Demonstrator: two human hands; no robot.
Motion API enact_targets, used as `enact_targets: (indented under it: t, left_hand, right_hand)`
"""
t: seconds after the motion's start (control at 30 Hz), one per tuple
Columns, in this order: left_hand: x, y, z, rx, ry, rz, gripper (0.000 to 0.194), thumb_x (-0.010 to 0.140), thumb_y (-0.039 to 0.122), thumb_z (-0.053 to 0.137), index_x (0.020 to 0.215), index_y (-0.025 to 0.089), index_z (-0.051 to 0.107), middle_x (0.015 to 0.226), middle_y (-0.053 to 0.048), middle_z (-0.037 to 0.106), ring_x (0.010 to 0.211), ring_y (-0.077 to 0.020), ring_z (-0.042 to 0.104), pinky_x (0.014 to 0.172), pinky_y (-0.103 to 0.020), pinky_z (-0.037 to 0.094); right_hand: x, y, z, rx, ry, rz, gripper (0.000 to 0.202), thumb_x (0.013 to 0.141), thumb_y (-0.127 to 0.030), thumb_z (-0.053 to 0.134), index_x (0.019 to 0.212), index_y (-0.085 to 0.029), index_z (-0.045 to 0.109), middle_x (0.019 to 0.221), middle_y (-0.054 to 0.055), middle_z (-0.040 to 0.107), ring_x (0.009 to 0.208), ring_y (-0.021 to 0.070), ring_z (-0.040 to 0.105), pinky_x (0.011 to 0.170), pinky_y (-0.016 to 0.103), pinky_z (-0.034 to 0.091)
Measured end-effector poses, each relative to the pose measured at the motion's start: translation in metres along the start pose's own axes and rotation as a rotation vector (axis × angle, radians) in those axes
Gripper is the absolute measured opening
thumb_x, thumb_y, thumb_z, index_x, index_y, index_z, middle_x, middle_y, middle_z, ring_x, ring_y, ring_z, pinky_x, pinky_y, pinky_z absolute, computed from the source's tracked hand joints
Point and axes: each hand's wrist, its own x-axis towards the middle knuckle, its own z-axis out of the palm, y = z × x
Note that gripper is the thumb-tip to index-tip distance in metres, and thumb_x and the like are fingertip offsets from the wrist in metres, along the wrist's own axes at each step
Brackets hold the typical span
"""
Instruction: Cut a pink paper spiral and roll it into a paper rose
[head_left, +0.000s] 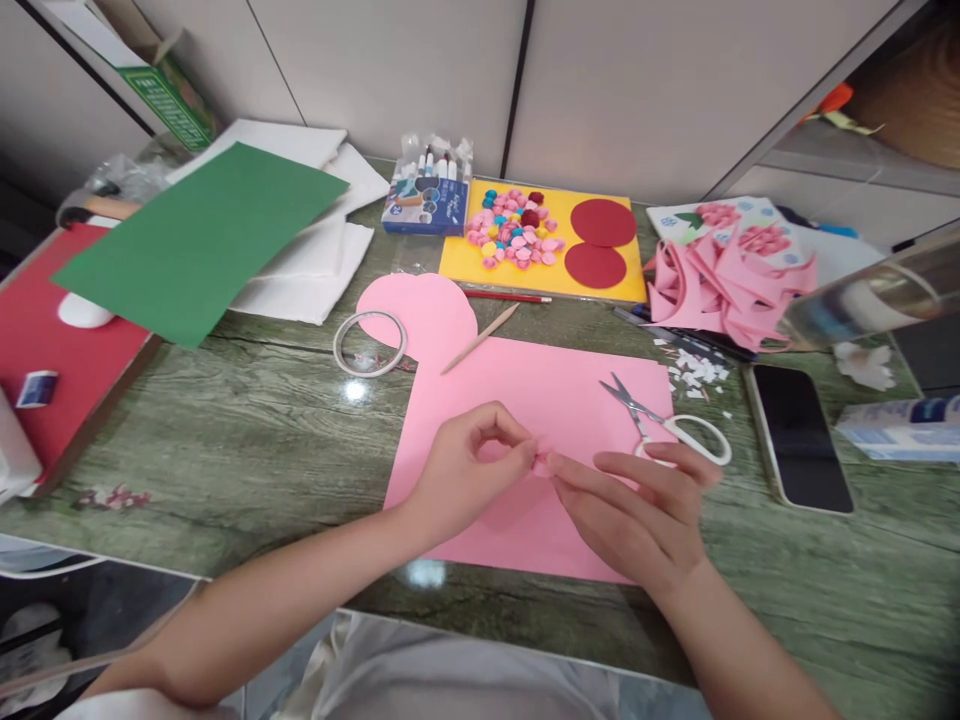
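Observation:
Between my fingertips, over the pink paper sheet [480, 510], is a small pink paper piece [541, 465], mostly hidden by the fingers. My left hand [472, 465] pinches it between thumb and index finger. From the other side my right hand [637, 510] grips the same piece with thumb and index finger, its other fingers stretched out. White-handled scissors [637, 405] lie with blades apart just beyond the right hand. A wooden stick [480, 338] rests across the top edge of the sheet and pink paper circles [442, 300]. A roll of tape [337, 345] lies on the circles' left side.
Behind, a yellow sheet [559, 285] carries many small rolled paper pieces [514, 230] and dark red circles [602, 222]. Pink scraps [727, 280] and a phone [802, 440] are at right. Green paper [202, 240] and a marker box [427, 205] stand farther left.

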Motion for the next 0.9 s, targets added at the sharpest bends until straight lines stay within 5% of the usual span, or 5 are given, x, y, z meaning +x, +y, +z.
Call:
enact_targets:
  t: [0.33, 0.9]
  left_hand:
    - [0.000, 0.003, -0.001, 0.013, 0.012, 0.047, 0.014, 0.076, 0.027, 0.062, 0.069, 0.015, 0.057, 0.068, 0.000, 0.062, 0.068, -0.0105, 0.057, 0.067, -0.022, 0.043]
    - [0.000, 0.003, -0.003, 0.167, -0.005, 0.134, 0.011, 0.076, 0.024, 0.062, 0.077, 0.016, 0.069, 0.077, -0.005, 0.070, 0.077, -0.0156, 0.063, 0.075, -0.027, 0.047]
  right_hand:
    - [-0.001, 0.003, -0.002, 0.032, -0.053, 0.017, 0.019, 0.070, -0.009, 0.068, 0.069, -0.023, 0.056, 0.076, -0.007, 0.074, 0.069, 0.0150, 0.058, 0.070, 0.038, 0.038]
    - [0.011, -0.003, -0.001, 0.143, -0.112, 0.354, 0.031, 0.065, -0.007, 0.072, 0.076, -0.026, 0.051, 0.068, -0.007, 0.071, 0.065, 0.0171, 0.056, 0.068, 0.038, 0.038]
